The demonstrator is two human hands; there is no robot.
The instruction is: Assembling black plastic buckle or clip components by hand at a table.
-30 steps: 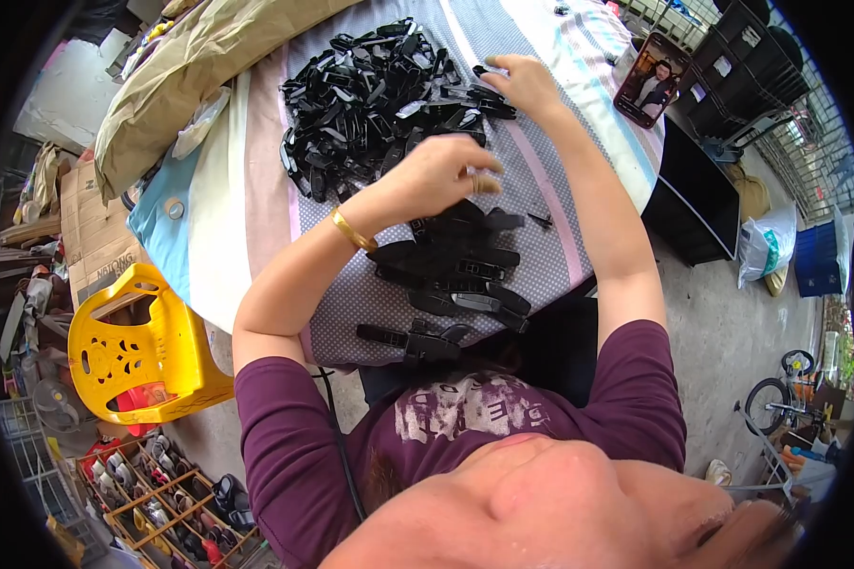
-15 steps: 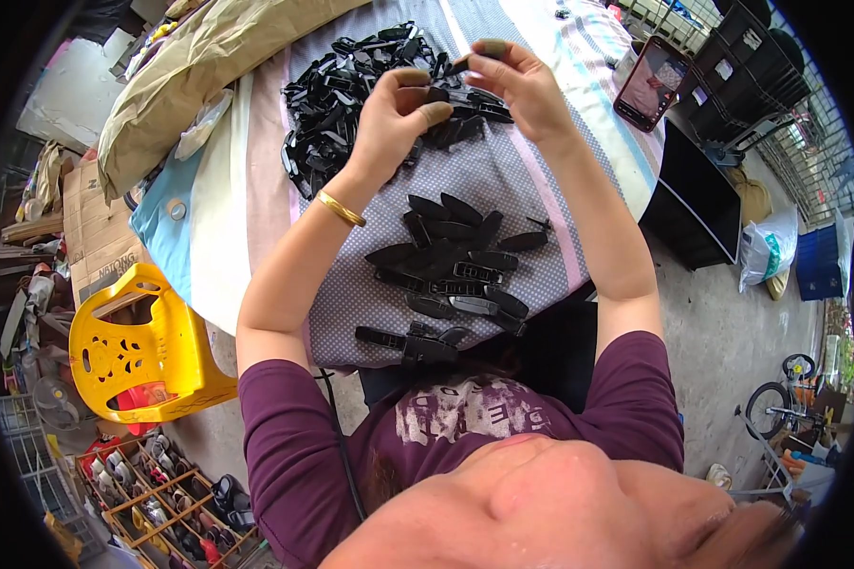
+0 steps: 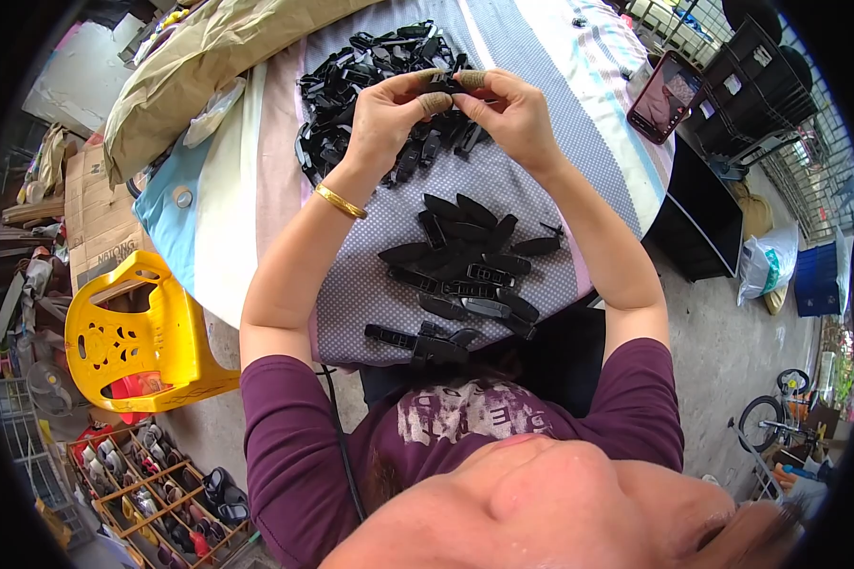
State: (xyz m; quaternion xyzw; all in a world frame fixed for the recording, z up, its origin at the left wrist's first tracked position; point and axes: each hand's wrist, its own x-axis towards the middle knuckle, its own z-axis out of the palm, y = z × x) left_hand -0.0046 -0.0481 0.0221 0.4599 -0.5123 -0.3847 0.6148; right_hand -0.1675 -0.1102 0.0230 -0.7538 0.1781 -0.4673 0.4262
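My left hand and my right hand meet over the far part of the table. Pinched between their fingertips is a small black plastic piece, mostly hidden by the fingers. Tan coverings wrap some of the fingertips. Just beyond and beneath the hands spreads a large heap of glossy black plastic parts. Nearer to me lies a looser group of black pieces, some leaf-shaped and some like slotted clips.
A patterned cloth covers the table. Brown paper lies along its far left, near a tape roll. A phone stands upright at the right edge. A yellow plastic chair is at the left.
My hands have drawn together, the right one moving down and left toward the left one. The black pieces they held apart now meet at the fingertips.
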